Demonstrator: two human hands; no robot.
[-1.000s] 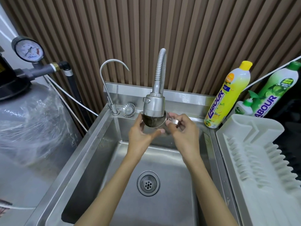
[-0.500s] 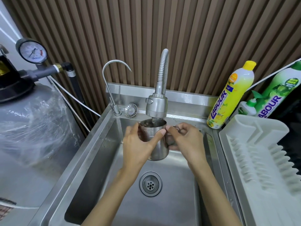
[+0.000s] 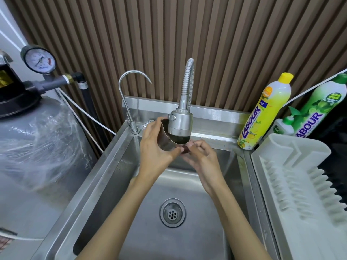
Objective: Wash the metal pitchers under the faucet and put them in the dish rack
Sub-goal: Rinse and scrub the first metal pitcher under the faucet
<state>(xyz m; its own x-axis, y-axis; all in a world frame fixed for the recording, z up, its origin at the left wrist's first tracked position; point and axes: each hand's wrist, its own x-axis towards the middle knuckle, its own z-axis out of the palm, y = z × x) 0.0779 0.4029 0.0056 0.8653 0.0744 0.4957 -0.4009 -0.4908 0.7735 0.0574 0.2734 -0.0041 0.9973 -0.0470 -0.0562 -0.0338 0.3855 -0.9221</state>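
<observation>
A small metal pitcher point(image 3: 167, 140) is held up against the spray head of the flexible faucet point(image 3: 180, 123), which covers most of its mouth. My left hand point(image 3: 156, 152) grips the pitcher's body from the left, thumb across the front. My right hand point(image 3: 201, 156) pinches the handle at the pitcher's right side. Both hands are above the back of the steel sink point(image 3: 112, 184). A white dish rack point(image 3: 300, 194) stands at the right with nothing in it.
A thin gooseneck tap point(image 3: 129, 102) stands left of the faucet. Yellow point(image 3: 262, 113) and green point(image 3: 319, 109) detergent bottles and a small pump bottle point(image 3: 283, 126) stand behind the rack. A wrapped tank point(image 3: 33, 143) with a pressure gauge point(image 3: 40, 61) fills the left side. The drain point(image 3: 172, 212) lies below my hands.
The pitcher went down from the faucet head half a second ago, then came back up against it, tilted with its spout to the left. Both hands kept hold.
</observation>
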